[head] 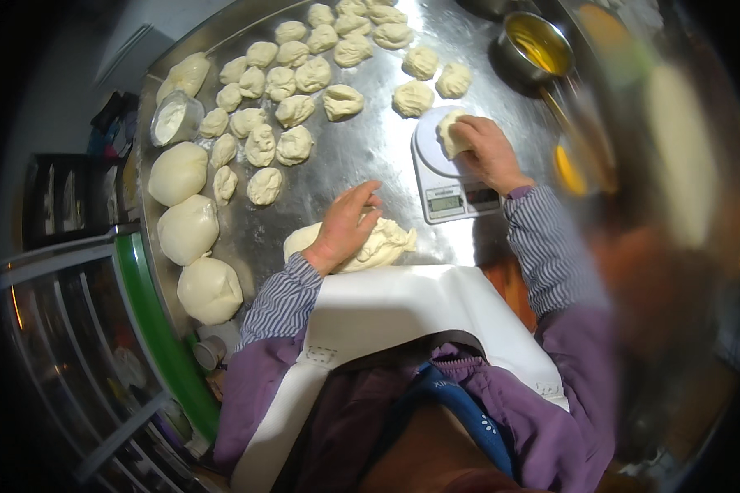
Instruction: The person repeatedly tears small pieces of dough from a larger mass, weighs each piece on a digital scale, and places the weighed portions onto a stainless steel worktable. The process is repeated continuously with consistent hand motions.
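My right hand point(488, 153) holds a piece of dough point(452, 133) on the round plate of a white digital kitchen scale point(447, 212); its display is lit. My left hand point(345, 228) rests on a large lump of dough point(385, 245) at the near edge of the steel table, its fingers apart and slightly curled. Past the scale lie several round dough pieces point(414, 98). Many more dough portions point(280, 83) are spread over the far left part of the table.
Large smooth dough balls point(188, 229) line the left edge of the steel table point(345, 160), beside a tub of flour point(177, 118). A metal pot of yellow liquid point(536, 46) stands at the back right. A glass-fronted cabinet with a green edge point(154, 320) is at lower left.
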`<state>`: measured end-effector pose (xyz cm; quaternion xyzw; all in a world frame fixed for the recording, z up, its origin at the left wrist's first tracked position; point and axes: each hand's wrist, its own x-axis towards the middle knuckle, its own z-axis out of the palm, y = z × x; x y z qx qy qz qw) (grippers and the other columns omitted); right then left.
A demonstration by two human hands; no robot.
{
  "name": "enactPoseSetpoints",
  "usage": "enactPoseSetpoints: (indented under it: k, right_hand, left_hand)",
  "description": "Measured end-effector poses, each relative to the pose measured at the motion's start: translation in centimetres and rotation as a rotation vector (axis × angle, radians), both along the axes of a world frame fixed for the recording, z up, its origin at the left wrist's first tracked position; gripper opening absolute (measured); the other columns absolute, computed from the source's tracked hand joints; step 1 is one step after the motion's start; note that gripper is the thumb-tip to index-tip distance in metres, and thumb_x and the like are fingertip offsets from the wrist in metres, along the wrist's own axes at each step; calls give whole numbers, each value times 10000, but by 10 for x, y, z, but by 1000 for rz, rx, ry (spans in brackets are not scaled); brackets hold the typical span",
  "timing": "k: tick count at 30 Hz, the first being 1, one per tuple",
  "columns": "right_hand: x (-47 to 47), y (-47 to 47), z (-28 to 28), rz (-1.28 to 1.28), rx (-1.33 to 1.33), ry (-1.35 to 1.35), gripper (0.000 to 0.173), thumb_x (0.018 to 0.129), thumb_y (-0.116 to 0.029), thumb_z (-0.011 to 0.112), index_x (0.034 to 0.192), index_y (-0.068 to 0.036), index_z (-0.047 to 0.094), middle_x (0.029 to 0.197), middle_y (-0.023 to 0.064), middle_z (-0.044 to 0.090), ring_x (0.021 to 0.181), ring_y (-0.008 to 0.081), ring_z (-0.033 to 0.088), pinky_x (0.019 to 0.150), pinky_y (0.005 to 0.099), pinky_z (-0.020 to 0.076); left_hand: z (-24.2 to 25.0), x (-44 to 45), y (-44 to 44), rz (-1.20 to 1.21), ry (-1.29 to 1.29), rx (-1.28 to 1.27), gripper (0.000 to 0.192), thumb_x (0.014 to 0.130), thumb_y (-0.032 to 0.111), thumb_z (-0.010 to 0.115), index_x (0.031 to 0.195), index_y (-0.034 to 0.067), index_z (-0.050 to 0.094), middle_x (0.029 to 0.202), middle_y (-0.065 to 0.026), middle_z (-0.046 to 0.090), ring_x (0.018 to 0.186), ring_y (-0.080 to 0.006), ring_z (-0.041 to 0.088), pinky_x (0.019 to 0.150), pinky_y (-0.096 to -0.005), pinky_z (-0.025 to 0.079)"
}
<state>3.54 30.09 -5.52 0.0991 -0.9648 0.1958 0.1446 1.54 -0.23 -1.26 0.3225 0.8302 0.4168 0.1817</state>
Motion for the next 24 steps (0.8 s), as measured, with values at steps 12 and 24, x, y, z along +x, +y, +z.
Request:
enactPoseSetpoints:
  k: [12, 24]
  right_hand:
    - [1, -49, 33, -148, -1824, -693, 398, 945, -313, 433, 1191, -8, 502, 1175, 112, 553, 1041, 196, 551, 836, 327, 476]
    - [36, -122, 36, 140, -1014, -318, 730, 797, 29, 483, 1435, -55, 138, 1447, 199, 233, 1351, 319, 233, 1079, 385, 238]
  left_hand:
    - [-6, -31, 75, 111, -1181, 840, 533, 898, 83, 533, 1336, -45, 258, 1319, -167, 379, 1205, -227, 427, 984, -346, 410]
    - [-12, -4, 47, 450, -972, 672, 475, 902, 151, 531, 1289, -8, 305, 1182, -137, 475, 1050, -193, 512, 842, -281, 456]
